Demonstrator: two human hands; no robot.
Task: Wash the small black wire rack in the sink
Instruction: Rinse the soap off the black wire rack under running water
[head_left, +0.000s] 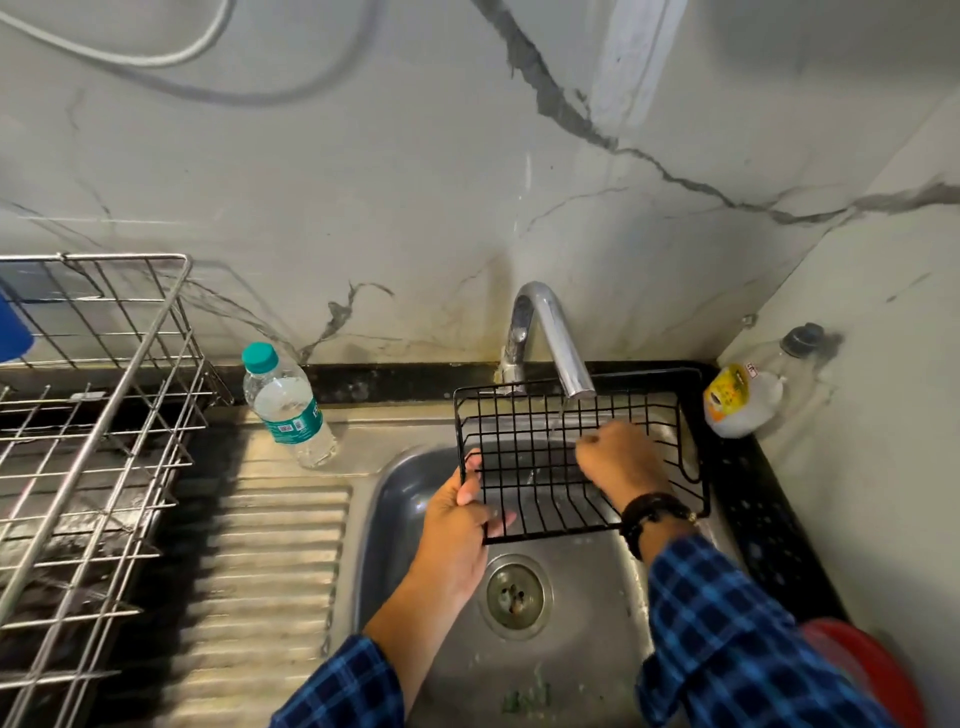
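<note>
The small black wire rack (540, 441) hangs over the steel sink (405, 488), under the chrome tap (550, 338), from which a thin stream of water runs. My left hand (457, 525) grips the rack's near left edge, fingers curled round the wire. My right hand (618, 457) is inside the rack with fingers bent down onto its wires, right where the water falls. Whether it grips a wire or only rubs it is hidden.
A plastic water bottle (285, 405) with a teal cap stands on the sink's back ledge. A large steel dish rack (88, 441) fills the left, beside the ribbed drainboard (270, 571). A soap bottle (737, 400) lies in the right corner. A red object (872, 670) is at bottom right.
</note>
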